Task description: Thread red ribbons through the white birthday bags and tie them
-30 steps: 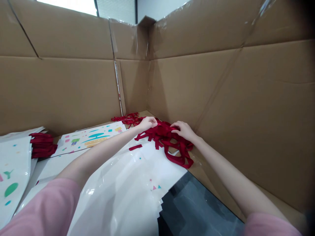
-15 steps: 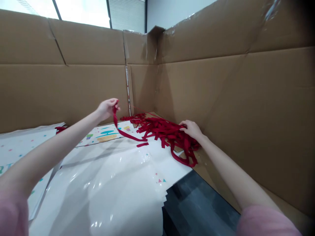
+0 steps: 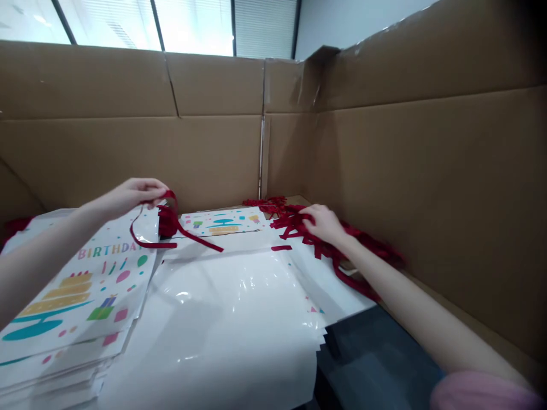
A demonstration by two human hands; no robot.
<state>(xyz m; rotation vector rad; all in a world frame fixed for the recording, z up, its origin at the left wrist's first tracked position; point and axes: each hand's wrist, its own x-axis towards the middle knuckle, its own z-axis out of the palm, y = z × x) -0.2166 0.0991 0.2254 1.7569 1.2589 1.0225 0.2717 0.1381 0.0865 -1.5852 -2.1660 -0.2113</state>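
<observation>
Our left hand (image 3: 142,192) is left of frame, mid-height, fingertips pinched; left forearm (image 3: 49,245) in from left edge. Our right hand (image 3: 323,224): right of centre, fingers curled; right forearm (image 3: 405,304) from lower right.

Out at nine o'clock, the person's left hand (image 3: 143,192) pinches a red ribbon (image 3: 196,236) that curls over and dangles two tails. Just off centre toward four, I see the right hand (image 3: 322,222) on a tangled heap of red ribbons (image 3: 294,228), though whether it grips any is hard to tell. One short red strip (image 3: 281,248) lies apart, just beside the heap. At eight sits a stack of printed sheets (image 3: 74,290) with a cake and "BIRTHDAY" lettering; toward seven, glossy white sheets (image 3: 222,324). A dark tabletop (image 3: 371,356) shows at five, and cardboard walls (image 3: 128,154) meet in a corner at one.
</observation>
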